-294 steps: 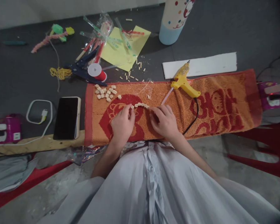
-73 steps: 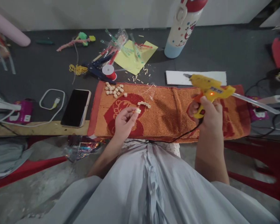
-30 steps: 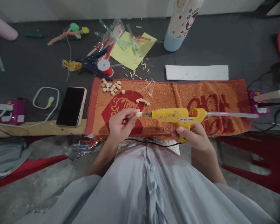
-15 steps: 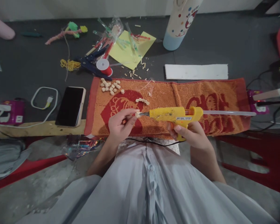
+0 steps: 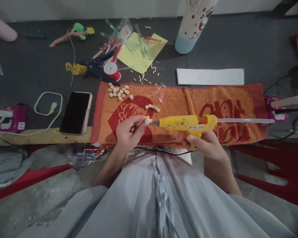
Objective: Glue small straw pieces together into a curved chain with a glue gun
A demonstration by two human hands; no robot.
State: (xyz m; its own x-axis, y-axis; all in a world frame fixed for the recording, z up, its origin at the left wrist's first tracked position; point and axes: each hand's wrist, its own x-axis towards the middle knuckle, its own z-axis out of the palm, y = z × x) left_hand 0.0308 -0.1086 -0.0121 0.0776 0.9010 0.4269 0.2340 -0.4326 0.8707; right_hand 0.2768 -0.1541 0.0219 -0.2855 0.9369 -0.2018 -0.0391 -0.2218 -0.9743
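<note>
My left hand [image 5: 129, 132] pinches a small pale wooden piece [image 5: 148, 121] between thumb and fingertips, over the orange towel [image 5: 173, 99]. Wrapped round the handle of a yellow hot glue gun [image 5: 178, 122] is my right hand [image 5: 202, 142]. The gun's metal nozzle points left, its tip at or very close to the piece; whether they touch I cannot tell. A clear glue stick [image 5: 245, 120] juts from the gun's rear. On the towel just beyond lies a curved strip of joined wooden bits [image 5: 152, 107]. Several small wooden clusters [image 5: 118, 92] are heaped at the towel's far left corner.
Left of the towel lie a phone [image 5: 75, 113] and a white cable [image 5: 48, 93]. Beyond it are a red thread spool [image 5: 116, 75], dark blue pliers [image 5: 96, 67], yellow paper [image 5: 156, 48], scattered wood bits, a white strip [image 5: 210, 76] and a bottle [image 5: 186, 41].
The whole view has shifted slightly. Both hands keep their grips, with the glue gun and the wooden piece held almost in the same place.
</note>
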